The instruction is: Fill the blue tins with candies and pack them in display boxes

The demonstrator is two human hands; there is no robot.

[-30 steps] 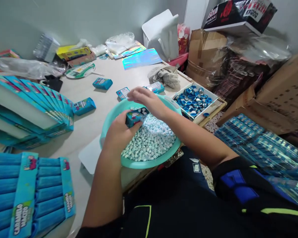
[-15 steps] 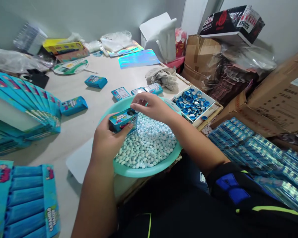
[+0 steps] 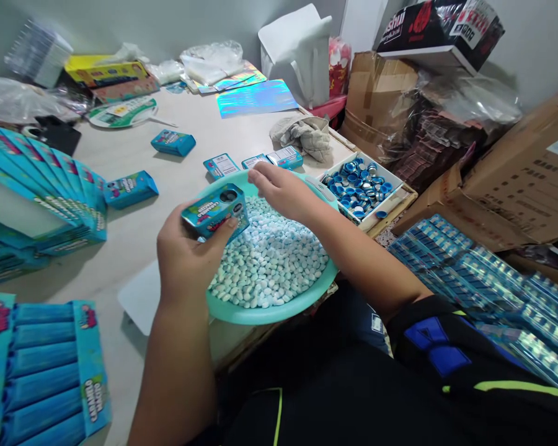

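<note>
My left hand (image 3: 186, 248) is wrapped round a small blue candy box (image 3: 212, 210), tilted above the left side of a mint-green basin (image 3: 260, 314). A round dark opening shows near the box's right end. Pale blue and white candies (image 3: 279, 260) fill much of the basin. Just right of the box, apart from it, my right hand (image 3: 279, 191) hovers over the basin's far side. Its fingers are curled together, and whatever they may hold is hidden.
A white box (image 3: 390, 197) of blue-and-silver caps stands right of the basin. Several blue candy boxes (image 3: 173, 142) lie beyond it. Display cartons (image 3: 91, 365) stand at left. Cardboard boxes (image 3: 506, 198) and wrapped packs (image 3: 465, 266) crowd the right.
My left hand has moved left with the candy box, away from my right hand. The fingers of my right hand have come off the box's opening. The view has shifted slightly.
</note>
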